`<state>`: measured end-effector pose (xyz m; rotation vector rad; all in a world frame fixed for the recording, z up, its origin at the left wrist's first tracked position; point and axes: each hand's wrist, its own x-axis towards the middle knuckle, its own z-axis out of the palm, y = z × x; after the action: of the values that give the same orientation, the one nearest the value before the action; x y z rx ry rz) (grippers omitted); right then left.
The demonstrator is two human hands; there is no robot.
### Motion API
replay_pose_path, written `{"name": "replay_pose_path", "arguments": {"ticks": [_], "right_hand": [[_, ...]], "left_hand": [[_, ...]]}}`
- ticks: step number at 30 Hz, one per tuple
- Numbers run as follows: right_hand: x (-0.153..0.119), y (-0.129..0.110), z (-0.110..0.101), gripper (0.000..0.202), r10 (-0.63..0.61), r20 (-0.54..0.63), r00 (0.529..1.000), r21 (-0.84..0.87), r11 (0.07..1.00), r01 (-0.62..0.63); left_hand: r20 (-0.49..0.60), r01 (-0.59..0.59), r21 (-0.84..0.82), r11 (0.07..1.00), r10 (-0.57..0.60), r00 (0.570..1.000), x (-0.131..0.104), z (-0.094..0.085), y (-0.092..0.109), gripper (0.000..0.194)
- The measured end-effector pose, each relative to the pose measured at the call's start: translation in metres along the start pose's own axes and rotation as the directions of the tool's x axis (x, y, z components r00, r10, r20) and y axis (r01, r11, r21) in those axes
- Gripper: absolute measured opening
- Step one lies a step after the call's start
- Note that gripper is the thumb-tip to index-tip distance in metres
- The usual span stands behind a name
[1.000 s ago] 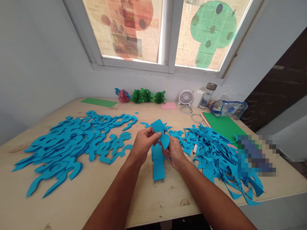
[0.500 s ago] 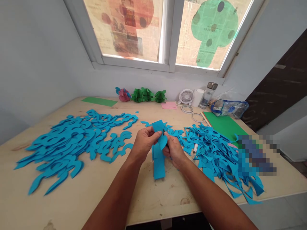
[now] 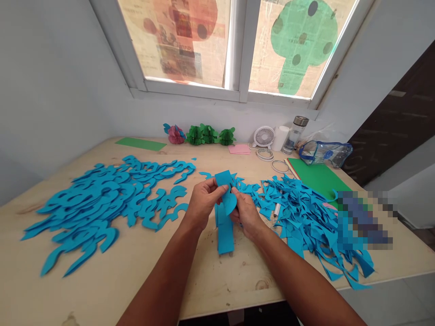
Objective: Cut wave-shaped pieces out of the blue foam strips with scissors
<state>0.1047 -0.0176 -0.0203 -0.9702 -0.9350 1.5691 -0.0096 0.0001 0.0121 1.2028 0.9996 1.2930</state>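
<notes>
Between my hands, over the middle of the table, is a blue paper strip (image 3: 223,179) with a curved flap hanging from it. My left hand (image 3: 205,199) pinches the strip between thumb and fingers. My right hand (image 3: 246,212) is closed at the strip's right edge; a small dark thing shows by its fingers, too hidden to name. Below them another blue strip (image 3: 225,235) lies lengthwise. Wavy blue paper cutouts (image 3: 91,192) are heaped to the left. To the right lies a pile of blue paper scraps (image 3: 306,213), with a white marker (image 3: 277,209) at its near-left side.
Along the back of the wooden table (image 3: 136,280) stand green paper ornaments (image 3: 208,134), a small white fan (image 3: 264,136) and a glass bottle (image 3: 295,136). Tape rings (image 3: 264,155), a clear pouch (image 3: 325,154) and green sheets (image 3: 319,179) are at the back right.
The curved flap of the held paper has shifted slightly, and my right hand has moved a little. My left hand keeps its pinch in nearly the same place.
</notes>
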Motion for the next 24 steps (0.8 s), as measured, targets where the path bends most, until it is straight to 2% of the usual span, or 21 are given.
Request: {"name": "replay_pose_path", "arguments": {"ticks": [5,15,24], "right_hand": [[-0.0005,-0.0013,-0.0009,0.051,0.031,0.013,0.999,-0.017,0.999,-0.031],[-0.0014,-0.0054,-0.0025,0.051,0.025,0.041,0.999,-0.072,0.997,-0.022],[-0.0015,-0.0013,-0.0008,0.05,0.065,0.025,0.998,-0.006,0.998,-0.065]], "left_hand": [[-0.035,0.002,-0.009,1.0,-0.002,0.999,0.0002,-0.0004,-0.0001,0.023],[0.014,0.037,0.043,0.998,-0.038,0.999,0.0024,-0.0061,0.0047,0.022],[-0.009,0.044,0.013,0.999,-0.044,0.999,0.0019,-0.0033,0.0003,0.02]]}}
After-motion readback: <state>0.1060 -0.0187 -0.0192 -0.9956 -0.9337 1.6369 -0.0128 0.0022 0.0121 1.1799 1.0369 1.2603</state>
